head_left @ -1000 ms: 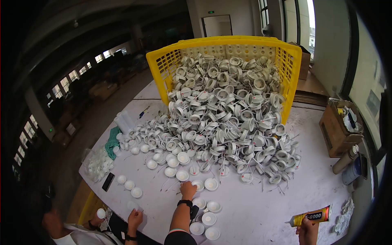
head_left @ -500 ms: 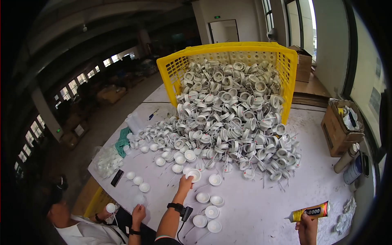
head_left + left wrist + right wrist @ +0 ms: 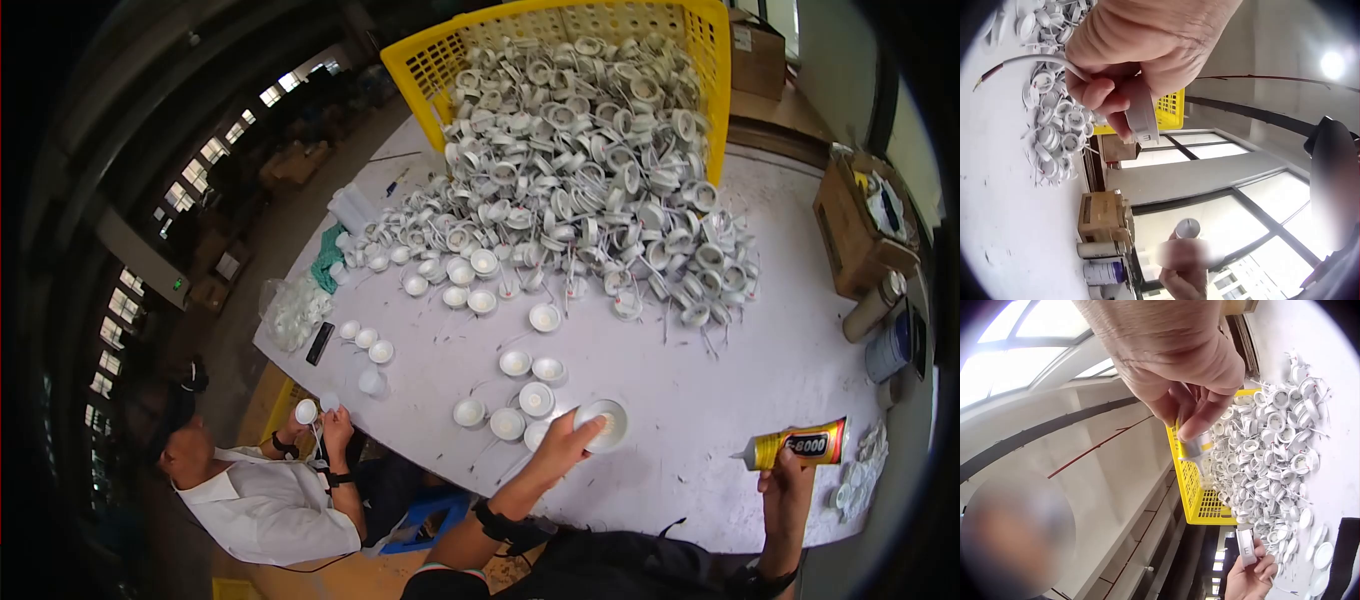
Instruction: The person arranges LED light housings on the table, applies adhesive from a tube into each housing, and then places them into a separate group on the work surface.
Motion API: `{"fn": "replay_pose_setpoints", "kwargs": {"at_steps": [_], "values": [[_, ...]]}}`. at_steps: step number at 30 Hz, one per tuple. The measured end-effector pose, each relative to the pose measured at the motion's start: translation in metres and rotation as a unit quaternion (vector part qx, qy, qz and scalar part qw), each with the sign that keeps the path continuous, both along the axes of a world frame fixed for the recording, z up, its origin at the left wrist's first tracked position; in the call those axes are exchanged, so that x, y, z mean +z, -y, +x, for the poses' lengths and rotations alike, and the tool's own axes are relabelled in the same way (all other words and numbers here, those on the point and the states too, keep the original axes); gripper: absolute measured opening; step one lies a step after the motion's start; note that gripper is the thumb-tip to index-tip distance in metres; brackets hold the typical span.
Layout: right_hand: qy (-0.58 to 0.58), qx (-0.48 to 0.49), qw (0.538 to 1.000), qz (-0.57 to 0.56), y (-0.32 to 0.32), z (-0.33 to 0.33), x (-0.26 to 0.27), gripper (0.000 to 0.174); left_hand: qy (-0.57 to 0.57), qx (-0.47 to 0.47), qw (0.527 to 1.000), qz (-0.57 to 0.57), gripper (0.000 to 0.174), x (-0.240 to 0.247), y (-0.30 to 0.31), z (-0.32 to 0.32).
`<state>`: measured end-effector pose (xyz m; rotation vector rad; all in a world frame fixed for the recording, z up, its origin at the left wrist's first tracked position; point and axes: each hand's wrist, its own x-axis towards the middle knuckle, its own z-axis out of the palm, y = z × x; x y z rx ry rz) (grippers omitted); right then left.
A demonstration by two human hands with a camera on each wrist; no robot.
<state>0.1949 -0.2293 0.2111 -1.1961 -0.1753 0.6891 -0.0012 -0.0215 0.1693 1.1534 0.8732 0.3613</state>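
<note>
A round white downlight housing (image 3: 608, 424) is in my left hand (image 3: 560, 452), pinched at its rim with its hollow side up, over the front of the table. In the left wrist view, a grey cable (image 3: 1041, 58) with bare coloured wire ends trails from that hand. My right hand (image 3: 786, 492), further right, grips a yellow and black glue tube (image 3: 815, 442) whose nozzle points left. The right wrist view shows the nozzle (image 3: 1197, 451) below my fingers. Several similar white housings (image 3: 537, 400) stand left of my left hand, some partly behind it.
A yellow crate (image 3: 716, 90) on its side spills a heap of white housings (image 3: 560, 180) across the white table (image 3: 680, 400). A cardboard box (image 3: 858, 225) and cans stand at the right edge. At left, another person (image 3: 270, 495) holds a white part near a phone (image 3: 321, 343).
My left hand has lifted a housing from near the heap and brought it back toward me and rightward. My right hand keeps holding the glue tube. The head view has tilted down.
</note>
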Motion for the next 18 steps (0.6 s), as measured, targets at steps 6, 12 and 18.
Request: {"fn": "replay_pose_setpoints", "kwargs": {"at_steps": [6, 12, 18], "values": [[0.044, 0.051, 0.998, 0.018, 0.008, 0.002, 0.015, 0.033, 0.103, -0.027, 0.986, -0.129, 0.031, -0.005, 0.043, 0.001], [0.040, 0.061, 0.997, 0.021, 0.007, -0.003, 0.032, 0.034, 0.167, -0.003, 0.918, -0.359, 0.051, 0.024, 0.058, 0.009], [0.085, 0.105, 0.991, 0.023, 0.000, -0.009, 0.042, 0.037, 0.230, -0.108, 0.874, -0.414, 0.053, 0.006, 0.065, 0.019]]}}
